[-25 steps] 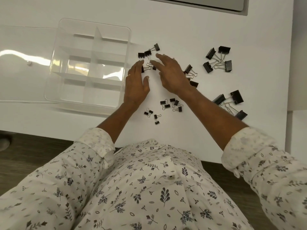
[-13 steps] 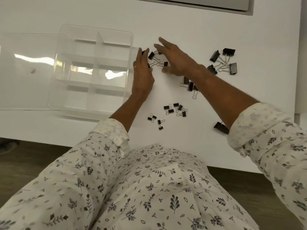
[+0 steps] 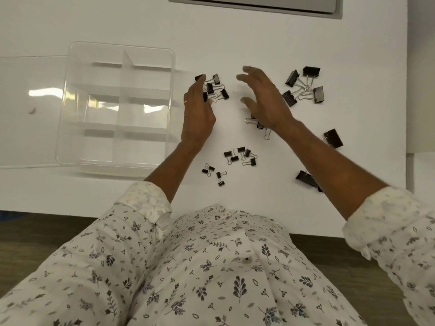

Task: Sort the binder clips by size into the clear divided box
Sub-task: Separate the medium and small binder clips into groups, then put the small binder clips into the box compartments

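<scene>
- Right now I see my left hand point(image 3: 196, 118) lying low over the white table point(image 3: 235, 43), fingers loosely extended, fingertips touching the near-left edge of a cluster of medium binder clips point(image 3: 215, 89). It grips nothing that I can see.
- My right hand point(image 3: 263, 100) hovers spread open, fingers curved, thumb apart, nothing held. It sits between the medium cluster and the group of large clips point(image 3: 304, 87) further right.
- Under the right wrist a few more clips point(image 3: 259, 123) peek out, partly hidden.
- Small clips point(image 3: 241, 156) lie near the table's front, between my forearms; a still smaller set point(image 3: 214, 174) lies just nearer and left of them.
- Two more large clips show beside the right forearm: one point(image 3: 333, 137) on its outer side, one point(image 3: 306, 180) partly hidden under it.
- The clear divided box point(image 3: 117, 47) stands left of my left hand, compartments holding no clips.
- A ring point(image 3: 186, 101) shows on one left finger.
- No brand, label or writing readable anywhere.
</scene>
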